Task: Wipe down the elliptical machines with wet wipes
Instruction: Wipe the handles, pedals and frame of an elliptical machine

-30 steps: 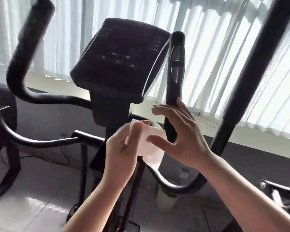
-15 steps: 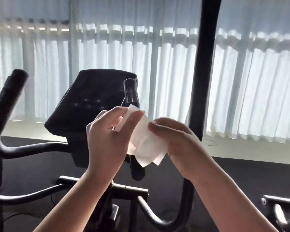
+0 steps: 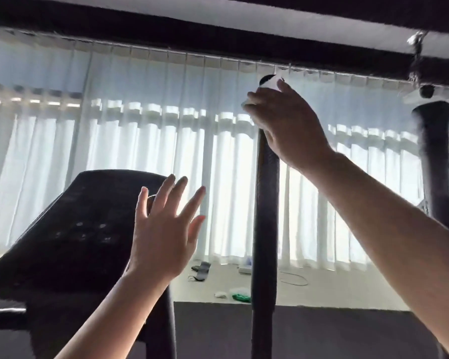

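One wet wipe (image 3: pixel 270 85) on top of one upright handlebar (image 3: pixel 265 203)
Two hands: the right hand (image 3: pixel 285 123) grasps the wipe around the handlebar's top end; the left hand (image 3: pixel 163 237) is released, fingers spread, left of the handlebar. One console (image 3: pixel 70 229) sits further left. Behind the handlebar, white curtains (image 3: pixel 140 151) and a pale ledge (image 3: pixel 322 288) with small clutter.
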